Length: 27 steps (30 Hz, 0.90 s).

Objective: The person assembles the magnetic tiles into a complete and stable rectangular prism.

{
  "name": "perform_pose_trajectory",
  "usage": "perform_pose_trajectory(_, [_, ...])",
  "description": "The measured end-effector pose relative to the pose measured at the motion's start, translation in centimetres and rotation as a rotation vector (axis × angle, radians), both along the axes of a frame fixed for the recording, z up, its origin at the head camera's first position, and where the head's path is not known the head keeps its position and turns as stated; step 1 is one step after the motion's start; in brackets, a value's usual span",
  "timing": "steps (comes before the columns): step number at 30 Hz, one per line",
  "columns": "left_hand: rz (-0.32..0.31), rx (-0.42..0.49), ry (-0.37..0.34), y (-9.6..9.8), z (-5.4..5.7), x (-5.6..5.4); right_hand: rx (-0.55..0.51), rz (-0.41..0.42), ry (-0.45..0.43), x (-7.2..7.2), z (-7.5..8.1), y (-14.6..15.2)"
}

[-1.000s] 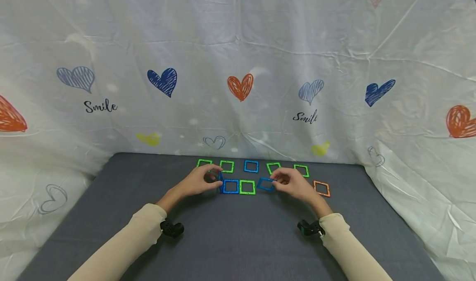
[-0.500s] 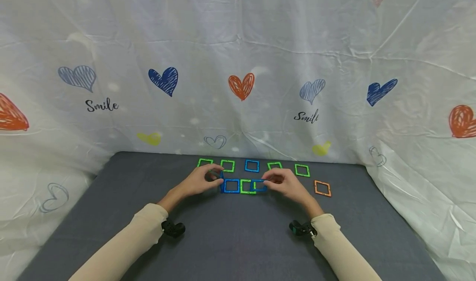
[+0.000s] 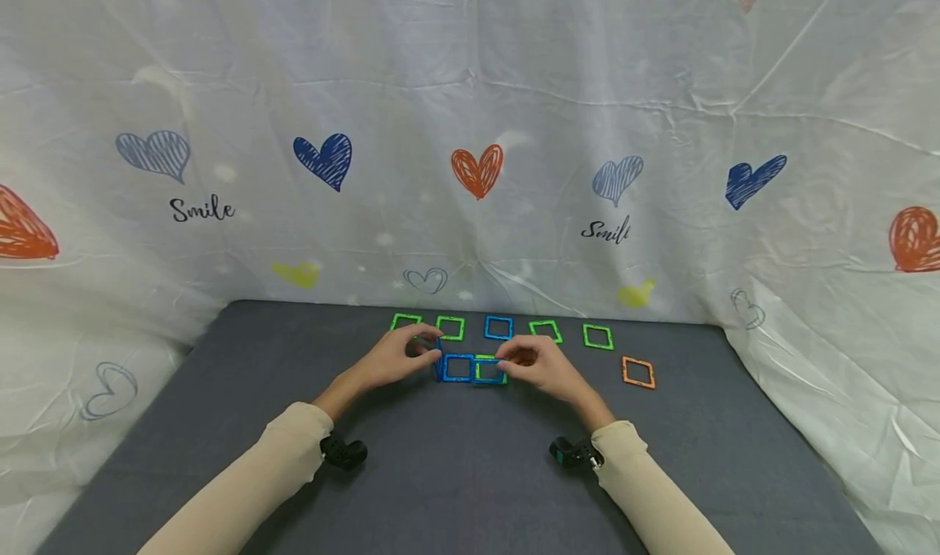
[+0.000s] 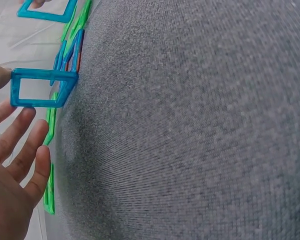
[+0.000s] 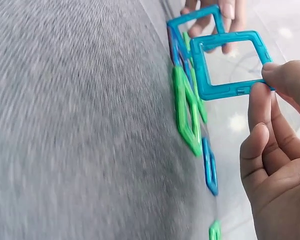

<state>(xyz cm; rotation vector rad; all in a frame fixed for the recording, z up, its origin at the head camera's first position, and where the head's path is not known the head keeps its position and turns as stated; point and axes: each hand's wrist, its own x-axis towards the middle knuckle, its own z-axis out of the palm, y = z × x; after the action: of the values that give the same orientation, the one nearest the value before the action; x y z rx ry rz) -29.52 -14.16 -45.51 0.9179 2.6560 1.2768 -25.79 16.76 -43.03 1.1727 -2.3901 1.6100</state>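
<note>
My left hand (image 3: 392, 355) holds a blue square magnetic tile (image 4: 45, 74) by its edge between thumb and fingertips. That tile stands upright at the left side of a blue square tile (image 3: 458, 380) lying flat on the table. To the right of the flat blue tile lies a green square tile (image 5: 180, 100), edge to edge with it. My right hand (image 3: 539, 365) pinches another blue square tile (image 5: 225, 91) at one corner. This tile is raised above the green one and partly covers it in the head view. All the tiles are open frames.
Behind the hands runs a row of flat tiles: green ones (image 3: 450, 318) and a blue one (image 3: 498, 319). An orange tile (image 3: 638, 361) lies at the right. The grey-covered table (image 3: 470, 473) ends at a white printed curtain (image 3: 543, 65).
My right hand has moved left with its blue tile, from right of the green tile to above it. My left hand has stayed in place with the upright tile.
</note>
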Motion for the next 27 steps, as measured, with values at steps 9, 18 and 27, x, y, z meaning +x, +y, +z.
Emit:
perform_pose_trajectory(9, [0.014, 0.007, -0.016, 0.1, 0.0, -0.1, -0.007, 0.009, -0.042, 0.0, -0.2, -1.9])
perform_pose_trajectory(18, [0.024, 0.017, -0.015, 0.2, -0.3, -0.3, 0.009, 0.011, -0.052, -0.2, -0.5, -3.0])
perform_pose_trajectory(27, [0.031, 0.025, -0.013, 0.3, -0.5, -0.4, 0.020, 0.011, -0.074, -0.3, -0.5, -3.6])
